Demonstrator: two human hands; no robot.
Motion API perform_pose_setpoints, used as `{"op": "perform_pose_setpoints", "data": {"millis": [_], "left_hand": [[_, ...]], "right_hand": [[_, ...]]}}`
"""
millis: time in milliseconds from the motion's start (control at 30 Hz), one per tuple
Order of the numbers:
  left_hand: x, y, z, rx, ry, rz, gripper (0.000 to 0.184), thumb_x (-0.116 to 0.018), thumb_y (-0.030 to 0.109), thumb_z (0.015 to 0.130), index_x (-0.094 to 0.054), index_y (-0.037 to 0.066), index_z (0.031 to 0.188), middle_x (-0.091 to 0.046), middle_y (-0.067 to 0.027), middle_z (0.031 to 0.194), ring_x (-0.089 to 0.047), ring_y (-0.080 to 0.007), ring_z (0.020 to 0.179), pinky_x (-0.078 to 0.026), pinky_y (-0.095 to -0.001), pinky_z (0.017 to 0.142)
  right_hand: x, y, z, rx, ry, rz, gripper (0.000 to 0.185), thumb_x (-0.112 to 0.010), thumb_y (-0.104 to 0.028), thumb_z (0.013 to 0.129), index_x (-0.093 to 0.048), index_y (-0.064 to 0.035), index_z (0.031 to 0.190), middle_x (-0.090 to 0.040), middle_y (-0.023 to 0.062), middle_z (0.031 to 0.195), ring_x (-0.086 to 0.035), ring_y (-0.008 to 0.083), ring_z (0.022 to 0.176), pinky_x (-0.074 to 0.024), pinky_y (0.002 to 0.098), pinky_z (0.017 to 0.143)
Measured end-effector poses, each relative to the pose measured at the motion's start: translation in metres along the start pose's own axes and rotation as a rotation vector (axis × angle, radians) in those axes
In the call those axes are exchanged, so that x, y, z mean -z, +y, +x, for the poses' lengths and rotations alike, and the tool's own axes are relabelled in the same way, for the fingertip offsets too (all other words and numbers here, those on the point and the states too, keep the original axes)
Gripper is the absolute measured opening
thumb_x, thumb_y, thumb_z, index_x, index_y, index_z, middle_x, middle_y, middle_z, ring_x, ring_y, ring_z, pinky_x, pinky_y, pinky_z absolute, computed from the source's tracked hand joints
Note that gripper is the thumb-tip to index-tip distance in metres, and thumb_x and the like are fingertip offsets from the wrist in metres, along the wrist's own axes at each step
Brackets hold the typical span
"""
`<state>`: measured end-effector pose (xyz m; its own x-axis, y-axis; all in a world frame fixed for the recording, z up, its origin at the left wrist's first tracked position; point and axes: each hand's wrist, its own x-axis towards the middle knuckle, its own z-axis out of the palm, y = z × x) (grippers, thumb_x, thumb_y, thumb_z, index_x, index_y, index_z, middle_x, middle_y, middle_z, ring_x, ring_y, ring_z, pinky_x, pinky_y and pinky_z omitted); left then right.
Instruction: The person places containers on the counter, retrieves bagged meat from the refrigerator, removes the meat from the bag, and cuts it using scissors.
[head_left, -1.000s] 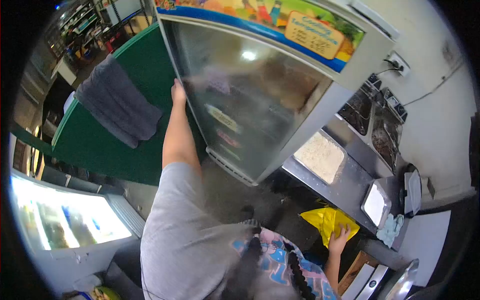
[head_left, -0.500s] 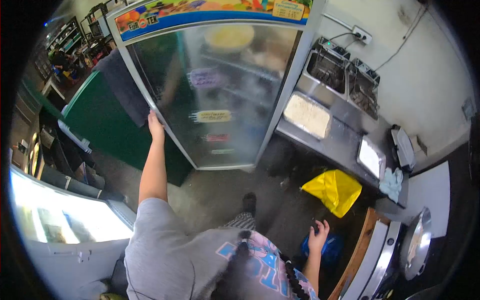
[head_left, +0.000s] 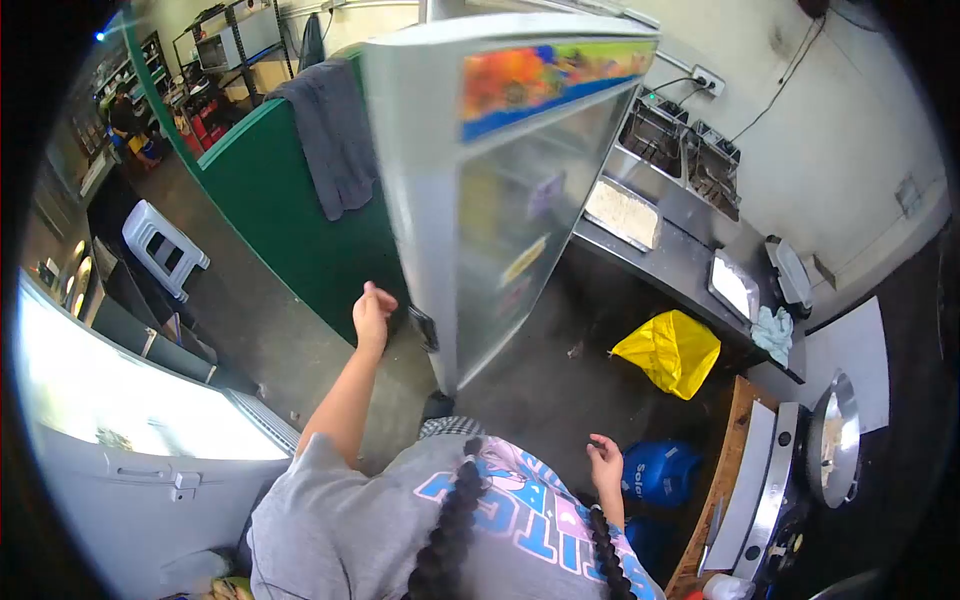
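A tall upright fridge's glass door (head_left: pixel 515 230) stands swung outward, its pale edge turned toward me and a dark lock or latch (head_left: pixel 424 328) low on that edge. My left hand (head_left: pixel 372 318) is just left of the door edge, apart from it. Its fingers are loosely bent with nothing visible in them. My right hand (head_left: pixel 605 464) hangs low at my right side, empty, fingers somewhat apart. Beside it on the floor sits a blue gas cylinder (head_left: pixel 662 474), partly hidden by the hand and arm.
A grey towel (head_left: pixel 330 135) drapes over a green partition (head_left: pixel 265 205). At right, a steel counter (head_left: pixel 675 265) bears trays, with fryers (head_left: pixel 655 135) behind. A yellow bag (head_left: pixel 672 352) lies below. A wok (head_left: pixel 832 440) rests on a stove; a lit white freezer (head_left: pixel 140 500) stands left.
The fridge door has swung open toward me, its glass turning to the right. My left hand has let go of its edge and moved right and lower. My right hand shifted slightly left.
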<state>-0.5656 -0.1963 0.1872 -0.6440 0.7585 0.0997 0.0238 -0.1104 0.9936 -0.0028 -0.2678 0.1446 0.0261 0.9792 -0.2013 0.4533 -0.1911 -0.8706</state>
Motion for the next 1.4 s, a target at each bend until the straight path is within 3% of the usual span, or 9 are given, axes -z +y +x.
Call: {"op": "perform_pose_setpoints", "data": {"millis": [67,133,200,333,633,900,967,1100,1400], "left_hand": [[-0.022,-0.001,0.029,-0.035,0.073,0.080,0.039,-0.053,0.036,0.101,-0.068,0.000,0.095,-0.067,-0.0076,0.087,-0.061,-0.0149,0.081,-0.048,-0.0286,0.069],[-0.054,0.043,0.059,-0.243,-0.041,0.428,0.028,-0.067,0.022,0.088,-0.066,0.002,0.107,-0.062,-0.0168,0.115,-0.062,-0.0311,0.104,-0.048,-0.0374,0.092],[-0.082,0.051,0.115,-0.501,-0.165,0.636,0.045,-0.071,0.016,0.081,-0.059,0.004,0.122,-0.056,-0.0184,0.130,-0.049,-0.0353,0.127,-0.041,-0.0411,0.107],[-0.149,0.103,0.217,-0.677,-0.183,0.806,0.060,-0.071,0.018,0.078,-0.052,0.010,0.134,-0.040,-0.0167,0.150,-0.043,-0.0392,0.134,-0.039,-0.0469,0.110],[-0.259,0.134,0.430,-0.918,-0.141,1.098,0.053,-0.053,0.006,0.085,-0.048,0.010,0.138,-0.048,-0.0136,0.145,-0.046,-0.0334,0.134,-0.039,-0.0617,0.101],[-0.264,0.116,0.487,-1.024,-0.287,0.990,0.013,-0.057,0.007,0.084,-0.068,0.005,0.092,-0.070,-0.0154,0.098,-0.064,-0.0372,0.103,-0.041,-0.0622,0.097],[-0.246,0.137,0.482,-1.018,-0.347,0.942,0.018,-0.066,0.007,0.079,-0.067,0.003,0.097,-0.069,-0.0193,0.096,-0.063,-0.0395,0.101,-0.045,-0.0559,0.091],[-0.176,0.226,0.414,-1.038,-0.300,0.760,0.026,-0.072,0.005,0.075,-0.066,-0.001,0.100,-0.067,-0.0216,0.096,-0.063,-0.0404,0.096,-0.050,-0.0452,0.086],[-0.129,0.449,0.355,-1.331,-0.409,0.690,0.028,-0.067,0.015,0.086,-0.063,-0.002,0.108,-0.068,-0.0137,0.103,-0.063,-0.0271,0.102,-0.047,-0.0364,0.092]], "right_hand": [[-0.009,-0.011,0.001,-0.143,-0.133,0.230,0.031,-0.066,-0.008,0.091,-0.064,-0.0033,0.121,-0.062,0.0079,0.118,-0.065,0.0166,0.096,-0.0517,0.0264,0.079],[-0.020,-0.059,-0.004,-0.074,-0.187,0.283,0.037,-0.064,-0.015,0.094,-0.057,-0.0051,0.129,-0.058,0.0087,0.127,-0.064,0.0166,0.102,-0.0508,0.0263,0.079],[-0.030,-0.109,-0.009,0.023,-0.277,0.380,0.052,-0.057,-0.033,0.100,-0.043,-0.0086,0.145,-0.051,0.0089,0.142,-0.057,0.0183,0.117,-0.0480,0.0303,0.088],[-0.060,-0.160,0.001,0.158,-0.113,0.604,0.060,-0.044,-0.048,0.104,-0.036,-0.0099,0.150,-0.044,0.0069,0.149,-0.045,0.0209,0.131,-0.0399,0.0381,0.101],[-0.052,-0.196,0.049,0.231,0.570,0.819,0.058,-0.039,-0.049,0.104,-0.049,-0.0036,0.138,-0.057,0.0143,0.135,-0.053,0.0273,0.125,-0.0357,0.0412,0.111],[0.000,-0.222,0.044,0.073,0.873,0.623,0.052,-0.061,-0.039,0.096,-0.054,-0.0042,0.133,-0.058,0.0065,0.125,-0.056,0.0199,0.115,-0.0446,0.0350,0.097],[0.052,-0.224,0.029,0.146,0.940,0.428,0.052,-0.062,-0.034,0.096,-0.051,-0.0033,0.136,-0.058,0.0066,0.123,-0.057,0.0180,0.109,-0.0466,0.0297,0.089],[0.147,-0.282,0.001,0.335,1.222,0.251,0.059,-0.059,-0.029,0.097,-0.041,-0.0011,0.146,-0.050,0.0092,0.142,-0.049,0.0217,0.128,-0.0384,0.0380,0.106],[0.201,-0.552,0.059,0.820,0.882,-0.385,0.045,-0.051,-0.029,0.102,-0.053,-0.0055,0.140,-0.053,0.0094,0.144,-0.051,0.0194,0.131,-0.0379,0.0318,0.106]]}}
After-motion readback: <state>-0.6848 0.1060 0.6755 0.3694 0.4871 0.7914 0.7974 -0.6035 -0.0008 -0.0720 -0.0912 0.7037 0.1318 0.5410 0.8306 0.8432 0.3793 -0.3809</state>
